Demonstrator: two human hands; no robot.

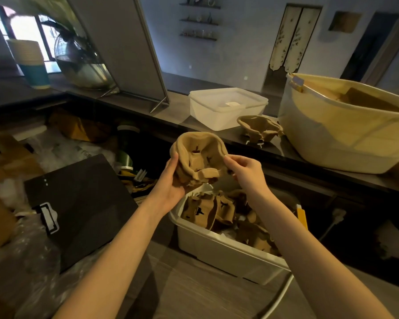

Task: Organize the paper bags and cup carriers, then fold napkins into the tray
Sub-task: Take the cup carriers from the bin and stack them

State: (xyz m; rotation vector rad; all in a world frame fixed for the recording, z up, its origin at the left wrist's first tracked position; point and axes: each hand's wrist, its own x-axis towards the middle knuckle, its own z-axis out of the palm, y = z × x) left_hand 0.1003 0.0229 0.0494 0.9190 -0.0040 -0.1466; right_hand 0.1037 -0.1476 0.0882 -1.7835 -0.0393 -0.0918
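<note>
While both hands hold it above the white bin [217, 247] of more carriers, the cup carrier [198, 157] hangs in mid-air — left hand [171, 180] wrapped round its left edge, right hand [244, 171] pinching its right rim — another carrier [259, 127] lying on the counter [175, 107].

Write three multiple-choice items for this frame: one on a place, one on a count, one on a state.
1. Where does the lone cup carrier that nobody holds sit?
A. On the counter beside the clear lidded container
B. On the floor
C. Inside the cream tub

2. How many hands hold the raised cup carrier?
A. None
B. One
C. Two

3. The white bin below the hands is:
A. Empty
B. Holding several brown carriers
C. Closed with a lid

Answers: 1 A, it rests on the dark counter between container and cream tub. 2 C, left hand and right hand both grip its edges. 3 B, carriers fill its open top.
</note>
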